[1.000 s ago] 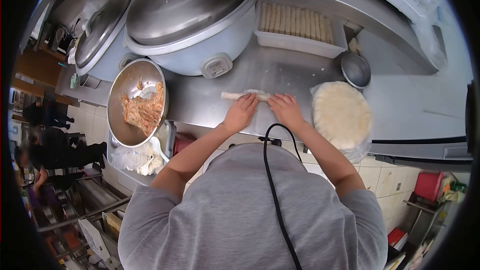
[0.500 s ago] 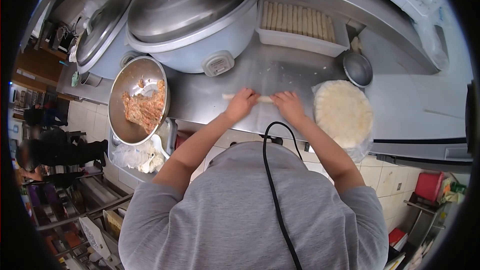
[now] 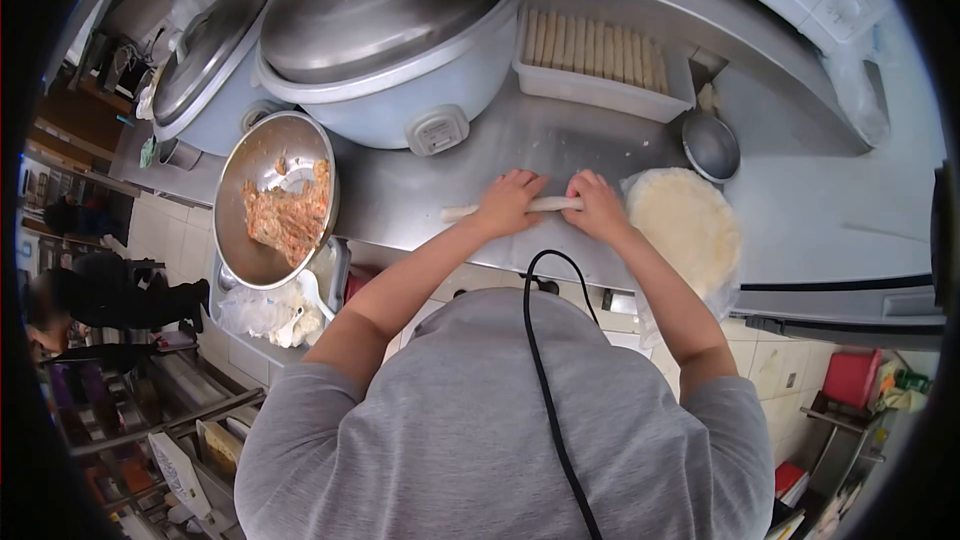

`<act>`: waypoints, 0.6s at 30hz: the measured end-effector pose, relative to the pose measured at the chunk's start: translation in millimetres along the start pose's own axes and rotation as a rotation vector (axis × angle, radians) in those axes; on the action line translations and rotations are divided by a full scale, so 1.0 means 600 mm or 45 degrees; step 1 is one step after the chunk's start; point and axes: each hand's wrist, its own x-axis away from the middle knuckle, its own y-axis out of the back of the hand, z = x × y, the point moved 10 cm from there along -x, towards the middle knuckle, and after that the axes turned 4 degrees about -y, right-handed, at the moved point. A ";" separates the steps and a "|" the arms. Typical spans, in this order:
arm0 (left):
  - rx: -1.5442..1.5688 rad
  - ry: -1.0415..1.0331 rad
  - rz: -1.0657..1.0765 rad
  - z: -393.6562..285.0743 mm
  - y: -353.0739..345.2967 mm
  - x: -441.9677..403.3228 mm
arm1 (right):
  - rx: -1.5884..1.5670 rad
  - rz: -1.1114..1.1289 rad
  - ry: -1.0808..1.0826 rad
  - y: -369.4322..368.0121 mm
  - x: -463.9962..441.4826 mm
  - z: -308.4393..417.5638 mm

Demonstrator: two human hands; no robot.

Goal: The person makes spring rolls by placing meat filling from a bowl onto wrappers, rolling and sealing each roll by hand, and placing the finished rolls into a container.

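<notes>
A thin pale roll [image 3: 555,204] lies crosswise on the steel counter [image 3: 385,202], its left end sticking out past my left hand. My left hand [image 3: 510,203] rests over the middle of the roll, fingers bent round it. At the roll's right end, my right hand [image 3: 593,204] closes its fingers on the tip. To the right sits a stack of round pale wrappers [image 3: 685,230] on plastic. On the left a steel bowl [image 3: 228,230] holds an orange-brown filling [image 3: 287,210]. A white tub [image 3: 600,92] at the back contains a row of similar rolls.
Two large lidded cookers [image 3: 385,105] [image 3: 215,120] stand at the back left. A small metal bowl [image 3: 711,147] is behind the wrappers. Below the filling bowl, a tray holds a white spoon [image 3: 315,292]. A black cable [image 3: 545,370] hangs over my shirt. People in dark clothes [image 3: 125,292] are far left.
My left hand has moved right along the roll, and my right hand has also shifted right, to its end. The roll looks longer and more evenly closed.
</notes>
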 end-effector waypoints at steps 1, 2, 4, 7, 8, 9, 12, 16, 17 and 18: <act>-0.007 -0.008 -0.014 -0.014 0.015 -0.028 | -0.210 -0.011 -0.020 0.027 -0.008 0.016; 0.242 0.152 0.097 -0.009 0.010 -0.052 | -0.420 -0.022 -0.038 0.055 -0.014 0.032; 0.486 0.297 0.197 -0.002 0.008 -0.071 | -0.583 -0.101 0.016 0.112 -0.018 0.074; 0.850 0.216 0.097 -0.027 0.057 -0.090 | -0.761 -0.202 0.104 0.202 -0.011 0.132; 0.926 0.357 0.119 -0.033 0.080 -0.085 | -0.776 -0.230 0.130 0.221 -0.009 0.146; 1.002 0.498 0.141 -0.036 0.092 -0.076 | -0.770 -0.234 0.141 0.228 -0.009 0.155; 0.950 0.266 -0.182 -0.058 0.147 -0.085 | -0.802 -0.290 0.190 0.247 -0.007 0.175; 1.098 0.242 -0.305 -0.074 0.194 -0.091 | -0.951 -0.291 0.177 0.262 -0.010 0.195; 1.150 0.228 -0.385 -0.079 0.207 -0.091 | -1.070 -0.283 0.116 0.267 -0.012 0.193; 1.203 0.214 -0.463 -0.081 0.220 -0.089 | -1.069 -0.283 0.123 0.274 -0.011 0.199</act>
